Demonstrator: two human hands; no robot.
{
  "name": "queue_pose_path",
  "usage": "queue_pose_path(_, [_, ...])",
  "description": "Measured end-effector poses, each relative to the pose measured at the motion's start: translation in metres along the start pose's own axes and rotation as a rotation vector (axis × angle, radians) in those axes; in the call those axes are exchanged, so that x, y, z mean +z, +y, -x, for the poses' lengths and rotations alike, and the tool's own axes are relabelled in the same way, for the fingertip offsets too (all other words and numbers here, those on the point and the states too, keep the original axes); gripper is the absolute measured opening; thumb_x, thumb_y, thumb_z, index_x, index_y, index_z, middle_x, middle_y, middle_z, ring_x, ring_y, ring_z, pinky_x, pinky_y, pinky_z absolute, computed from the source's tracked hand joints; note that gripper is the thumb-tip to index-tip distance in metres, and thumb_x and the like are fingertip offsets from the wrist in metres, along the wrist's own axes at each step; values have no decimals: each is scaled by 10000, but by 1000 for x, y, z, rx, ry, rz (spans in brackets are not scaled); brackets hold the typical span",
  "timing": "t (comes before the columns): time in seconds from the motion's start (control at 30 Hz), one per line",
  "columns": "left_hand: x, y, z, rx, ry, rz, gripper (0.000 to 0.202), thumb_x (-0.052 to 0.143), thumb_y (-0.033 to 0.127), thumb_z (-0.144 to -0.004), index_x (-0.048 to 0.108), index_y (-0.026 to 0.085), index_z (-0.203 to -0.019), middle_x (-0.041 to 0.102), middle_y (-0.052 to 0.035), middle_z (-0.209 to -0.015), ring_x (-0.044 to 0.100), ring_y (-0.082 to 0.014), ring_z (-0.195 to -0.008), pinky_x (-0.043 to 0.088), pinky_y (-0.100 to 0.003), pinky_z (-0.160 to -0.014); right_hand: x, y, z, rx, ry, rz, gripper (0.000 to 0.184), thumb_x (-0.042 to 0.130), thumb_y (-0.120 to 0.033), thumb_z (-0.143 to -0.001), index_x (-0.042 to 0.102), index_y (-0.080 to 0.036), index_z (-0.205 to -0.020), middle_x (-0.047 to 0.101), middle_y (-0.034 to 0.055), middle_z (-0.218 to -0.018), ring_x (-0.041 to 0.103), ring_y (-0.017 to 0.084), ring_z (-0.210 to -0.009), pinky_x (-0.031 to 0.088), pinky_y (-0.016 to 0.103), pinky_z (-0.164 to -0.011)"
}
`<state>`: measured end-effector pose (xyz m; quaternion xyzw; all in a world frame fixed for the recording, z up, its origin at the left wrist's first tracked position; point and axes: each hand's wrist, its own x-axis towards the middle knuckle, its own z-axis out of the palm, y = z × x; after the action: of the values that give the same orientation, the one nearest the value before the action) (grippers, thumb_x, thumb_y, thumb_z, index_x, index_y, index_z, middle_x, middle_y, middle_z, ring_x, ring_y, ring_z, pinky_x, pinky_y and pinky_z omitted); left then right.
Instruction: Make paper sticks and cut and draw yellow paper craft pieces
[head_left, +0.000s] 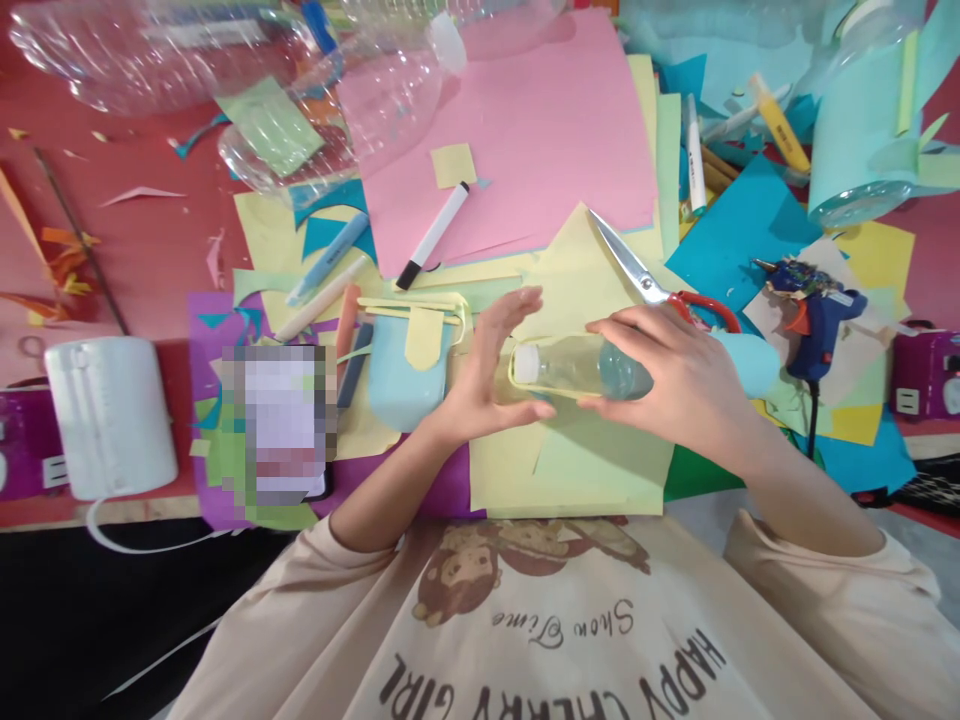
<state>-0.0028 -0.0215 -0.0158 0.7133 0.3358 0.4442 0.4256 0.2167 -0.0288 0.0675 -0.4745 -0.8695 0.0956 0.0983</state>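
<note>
A small clear plastic bottle [570,360] lies on its side over pale yellow paper [600,470], its white cap [527,363] facing left. A thin yellow strip loops around its cap end, and light blue paper [750,362] covers its base. My right hand [667,375] is wrapped over the bottle's middle, hiding part of it. At the cap end, my left hand [495,370] is spread, thumb and fingers apart, holding nothing. Beside it on the left lies a light blue paper-covered piece [409,375] with a yellow tab and strip. Red-handled scissors [649,288] lie open beyond my right hand.
A blue glue gun [821,325] sits at right, its cord running toward me. Pink paper [517,130], a marker [433,237] and clear bottles [390,100] lie farther back. A blurred-out phone [281,420] and white case [112,415] are at left; a blue-wrapped bottle [855,140] stands back right.
</note>
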Motion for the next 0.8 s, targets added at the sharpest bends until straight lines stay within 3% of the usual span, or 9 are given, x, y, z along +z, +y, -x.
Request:
queue_pose_path(0.1, [-6,1,0,6,122,-128,447,530,562,-860,428,257,-1171,534,-107,-1133,566,-239,-1084,518,-422,-902,-2,0,0,60,48,22,427,633,-468,-832,604,-174,-1141,679,96,-1058,633,254,-972,511,368,-768])
queue_pose_path(0.17, [-8,2,-1,12,120,-220,279,545,464,-874,452,246,-1021,542,-57,-936,574,-199,-914,525,-373,-795,-2,0,1,83,61,41,418,630,-464,-836,604,-186,-1146,679,98,-1057,634,262,-965,510,374,-750])
queue_pose_path(0.23, [-9,3,-2,41,89,-285,223,554,417,-876,442,239,-949,543,-35,-864,565,-178,-832,519,-350,-749,-1,-1,3,86,64,54,411,628,-468,-838,607,-193,-1142,684,98,-1037,637,263,-955,508,366,-718])
queue_pose_path(0.43, [-8,2,-4,104,88,-437,178,595,341,-871,454,232,-875,590,-24,-854,587,-164,-816,497,-312,-697,3,-2,5,93,108,75,390,639,-471,-832,618,-192,-1103,688,98,-1007,643,257,-932,511,366,-723])
queue_pose_path(0.8, [-12,-7,-2,240,44,-663,53,530,280,-915,505,234,-919,658,-40,-882,619,-162,-769,494,-288,-667,9,1,7,107,115,81,428,650,-476,-824,607,-172,-1122,674,109,-1053,625,265,-963,509,373,-735])
